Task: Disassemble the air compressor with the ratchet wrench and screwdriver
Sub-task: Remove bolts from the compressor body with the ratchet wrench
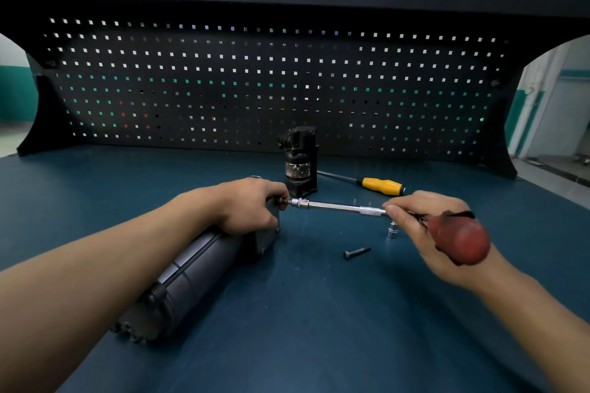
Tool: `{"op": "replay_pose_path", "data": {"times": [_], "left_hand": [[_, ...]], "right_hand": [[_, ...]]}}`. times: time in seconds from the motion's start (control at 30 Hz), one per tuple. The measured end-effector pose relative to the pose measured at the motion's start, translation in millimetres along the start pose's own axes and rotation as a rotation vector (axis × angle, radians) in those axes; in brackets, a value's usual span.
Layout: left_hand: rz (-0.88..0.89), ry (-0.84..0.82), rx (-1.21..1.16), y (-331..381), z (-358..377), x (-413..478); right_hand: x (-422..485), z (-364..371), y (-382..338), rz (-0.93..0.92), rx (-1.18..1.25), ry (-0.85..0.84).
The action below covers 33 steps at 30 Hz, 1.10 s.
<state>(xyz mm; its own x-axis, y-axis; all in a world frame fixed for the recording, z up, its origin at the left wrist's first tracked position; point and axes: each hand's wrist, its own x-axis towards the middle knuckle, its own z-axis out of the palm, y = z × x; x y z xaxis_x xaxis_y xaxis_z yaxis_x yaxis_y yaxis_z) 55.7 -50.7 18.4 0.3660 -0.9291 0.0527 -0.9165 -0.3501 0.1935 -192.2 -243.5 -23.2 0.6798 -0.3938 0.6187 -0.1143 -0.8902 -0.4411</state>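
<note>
Right now the compressor (198, 271) lies on its side on the table (319, 329), and my left hand (252, 204) curls over its far end. My right hand (427, 226) grips the red-handled driver (335, 207), whose tip meets that end. A bolt (356, 253) and a socket (392, 230) sit near it.

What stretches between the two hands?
In the head view, the red-handled driver's silver shaft, from the right hand to the left hand gripping the air compressor.
</note>
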Motion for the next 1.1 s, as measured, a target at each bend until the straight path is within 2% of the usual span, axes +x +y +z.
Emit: {"op": "replay_pose_path", "data": {"times": [0.17,0.33,0.47,0.57,0.8,0.97,1.1], "left_hand": [[0.0,0.001,0.006,1,0,0],[-0.007,-0.004,0.009,0,0,0],[-0.002,0.0,0.012,1,0,0],[0.013,0.005,0.011,2,0,-1],[0.039,0.01,0.002,4,0,-4],[0.043,0.006,-0.001,5,0,-5],[0.038,0.004,-0.007,5,-1,-6]], "right_hand": [[1,3,5,-0.046,-0.014,0.035],[0,7,2,0.037,0.089,0.0],[0,9,-5,0.206,0.257,-0.055],[3,7,-14,0.426,0.42,-0.049],[5,0,-22,0.88,0.716,-0.177],[7,-6,-19,1.021,0.968,-0.3],[6,-5,-18,1.016,0.95,-0.324]]}}
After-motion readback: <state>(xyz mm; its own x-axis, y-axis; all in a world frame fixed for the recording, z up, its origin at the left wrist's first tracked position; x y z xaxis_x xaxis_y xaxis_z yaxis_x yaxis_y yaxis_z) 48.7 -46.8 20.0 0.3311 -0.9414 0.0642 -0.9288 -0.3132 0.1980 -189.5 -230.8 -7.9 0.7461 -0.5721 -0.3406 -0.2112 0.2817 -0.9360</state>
